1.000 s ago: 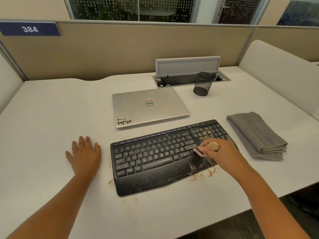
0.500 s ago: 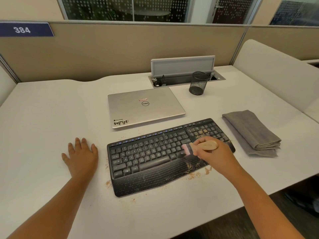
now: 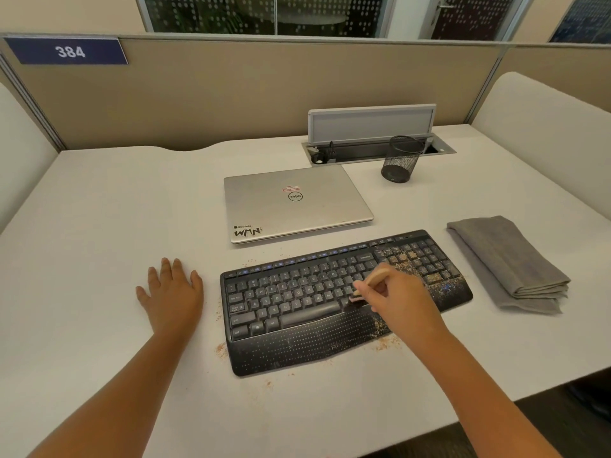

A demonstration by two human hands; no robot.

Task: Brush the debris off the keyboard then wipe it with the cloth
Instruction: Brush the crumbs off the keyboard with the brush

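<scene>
A black keyboard (image 3: pixel 297 312) lies on the white desk (image 3: pixel 99 226), with brown debris (image 3: pixel 413 259) over its number pad and right palm rest. My right hand (image 3: pixel 396 299) grips a small wooden-handled brush (image 3: pixel 375 276), whose pink bristle end touches the keys just right of the space bar. My left hand (image 3: pixel 173 295) rests flat on the desk left of the keyboard, fingers spread. A folded grey cloth (image 3: pixel 506 259) lies to the right of the keyboard.
A shut silver laptop (image 3: pixel 294 203) lies behind the keyboard. A black mesh pen cup (image 3: pixel 400 160) stands by an open cable box (image 3: pixel 370 133) at the back. Crumbs (image 3: pixel 220 350) are scattered on the desk around the keyboard's front edge. Beige partitions enclose the desk.
My right hand has carried the brush leftward along the keyboard, from near the number pad towards the space bar, tilting the handle up. My left hand has stayed flat on the desk.
</scene>
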